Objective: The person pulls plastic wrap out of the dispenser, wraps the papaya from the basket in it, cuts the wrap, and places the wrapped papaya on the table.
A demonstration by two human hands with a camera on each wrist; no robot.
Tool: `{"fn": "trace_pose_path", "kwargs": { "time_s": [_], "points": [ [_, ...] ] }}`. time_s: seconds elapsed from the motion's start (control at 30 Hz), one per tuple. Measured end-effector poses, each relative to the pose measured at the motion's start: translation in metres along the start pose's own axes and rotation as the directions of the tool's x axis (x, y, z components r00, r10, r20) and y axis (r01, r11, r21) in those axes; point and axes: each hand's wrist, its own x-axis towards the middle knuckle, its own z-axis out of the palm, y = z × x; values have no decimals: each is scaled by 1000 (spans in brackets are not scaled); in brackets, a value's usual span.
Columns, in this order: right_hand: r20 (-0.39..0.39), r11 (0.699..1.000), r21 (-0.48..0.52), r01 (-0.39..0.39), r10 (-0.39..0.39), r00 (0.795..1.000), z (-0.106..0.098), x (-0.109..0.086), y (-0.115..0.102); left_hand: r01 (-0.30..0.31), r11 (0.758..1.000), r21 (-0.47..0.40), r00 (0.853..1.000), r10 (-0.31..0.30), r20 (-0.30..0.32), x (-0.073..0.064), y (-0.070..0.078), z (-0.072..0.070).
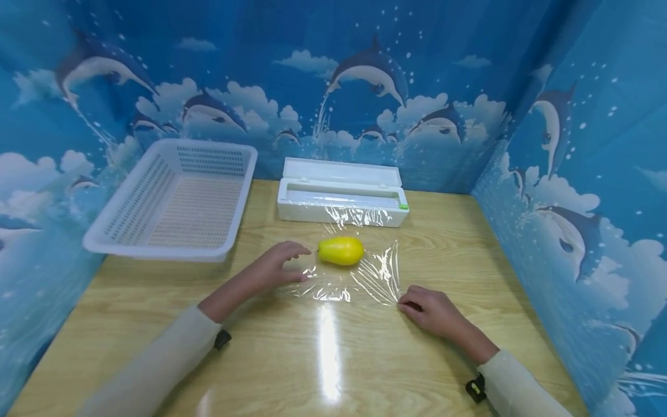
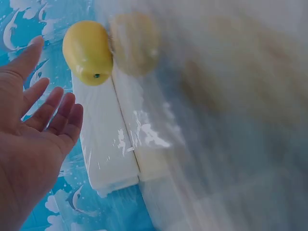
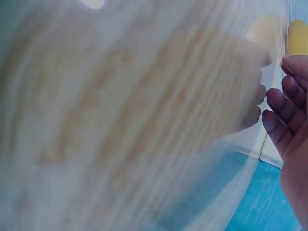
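Fruit (image 1: 341,251) laid on spread film (image 1: 384,269), no fold over it

Head view: the yellow fruit lies between the two hands, just beyond the left hand's (image 1: 276,266) fingertips. That hand holds nothing; its thumb and fingers are well apart. The right hand (image 1: 429,310) is curled at the film's near corner and appears to pinch it, with creases running from there towards the fruit. Ahead of both hands, the white box (image 1: 290,209) has its lid (image 1: 341,172) up. Film shines on its front, but whether the sheet is cut free I cannot tell. Laying out looks done; covering the fruit looks left to do. Beyond the left hand sits a white basket (image 1: 156,250), with nothing in it.

Left wrist view: relaxed, bent fingers point towards the fruit, apart from it, with its bare top showing.

Right wrist view: thumb and forefinger tips nearly meet; the film between them is too faint to make out.
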Motion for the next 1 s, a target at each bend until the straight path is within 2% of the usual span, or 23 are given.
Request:
{"fn": "trace_pose_path", "kwargs": {
  "time_s": [0.23, 0.43, 0.57, 0.77, 1.0],
  "points": [
    [-6, 1000, -3, 1, -1, 1000, -2, -1, 2, -54, 982, 181, 999, 53, 9, -33, -9, -3],
    [-22, 1000, -9, 22, -23, 999, -1, -1, 2, -53, 975, 218, 998, 48, 28, -51, -15, 1],
    [-30, 999, -4, 32, -32, 999, -1, -1, 3, -32, 971, 236, 999, 28, 18, -57, -17, 3],
    [-20, 1000, -4, 20, -20, 1000, -1, -1, 2, -32, 962, 270, 999, 27, 23, -60, -22, 4],
    [-24, 1000, 4, 22, -21, 999, -3, -1, 1, -80, 953, 294, 997, 73, 37, -57, -25, 8]
  ]
}}
